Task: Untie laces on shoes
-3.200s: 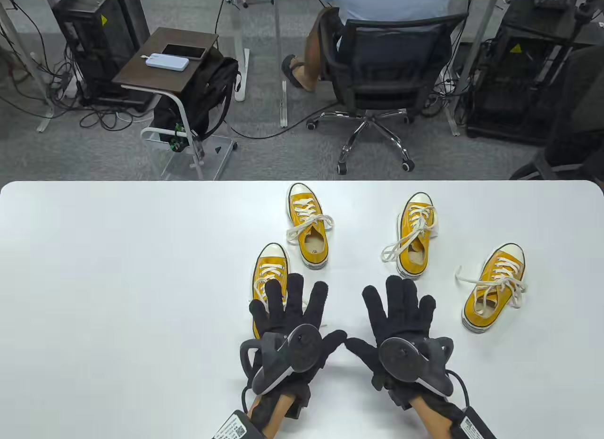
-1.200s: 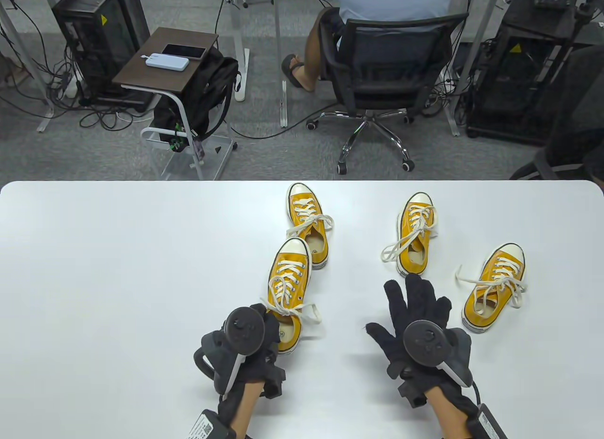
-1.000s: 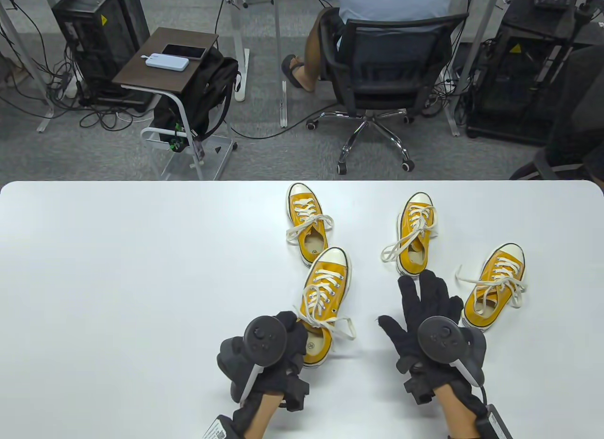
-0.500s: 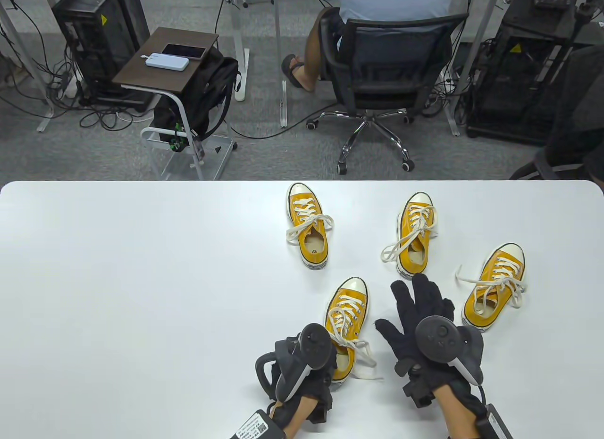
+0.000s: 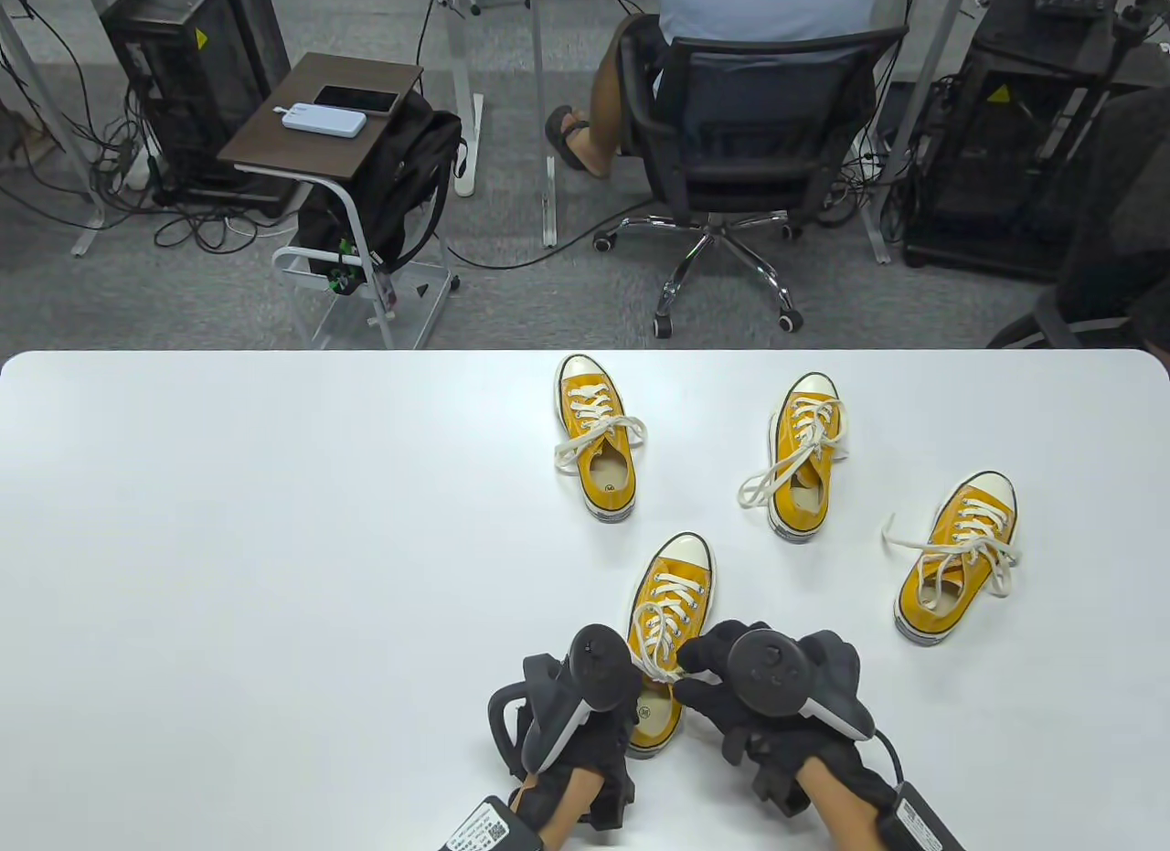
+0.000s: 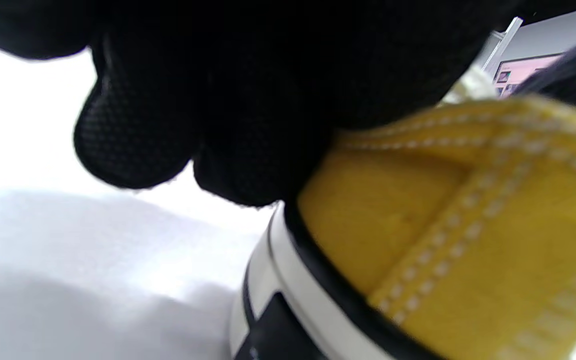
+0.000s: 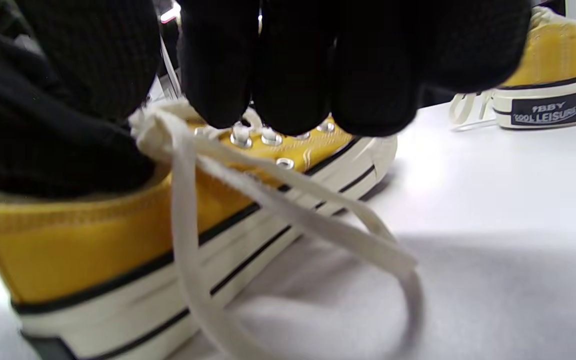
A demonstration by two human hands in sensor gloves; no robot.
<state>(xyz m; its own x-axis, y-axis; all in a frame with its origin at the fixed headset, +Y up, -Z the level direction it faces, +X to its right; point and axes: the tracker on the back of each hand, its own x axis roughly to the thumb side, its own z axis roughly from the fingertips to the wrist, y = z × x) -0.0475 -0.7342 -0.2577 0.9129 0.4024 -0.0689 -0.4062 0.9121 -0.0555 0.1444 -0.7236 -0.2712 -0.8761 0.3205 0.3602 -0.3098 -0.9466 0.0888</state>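
1. Nearest yellow shoe (image 5: 672, 613) sits at the desk's (image 5: 274, 522) near edge, three more shoes beyond it.
2. My left hand (image 5: 585, 705) grips its heel.
3. My right hand (image 5: 731, 682) pinches its lace (image 7: 278, 200) at the bow, fingers (image 7: 293, 65) curled.

An office or lab workroom. Beyond the white surface (image 5: 274, 485), far past the hands: grey carpet floor (image 5: 548, 293), a person seated in a black mesh office chair (image 5: 740, 147), computer towers (image 5: 196, 74) amid tangled cables, and a small side table (image 5: 320, 120) bearing a phone (image 5: 356, 99) and power bank (image 5: 323, 120).
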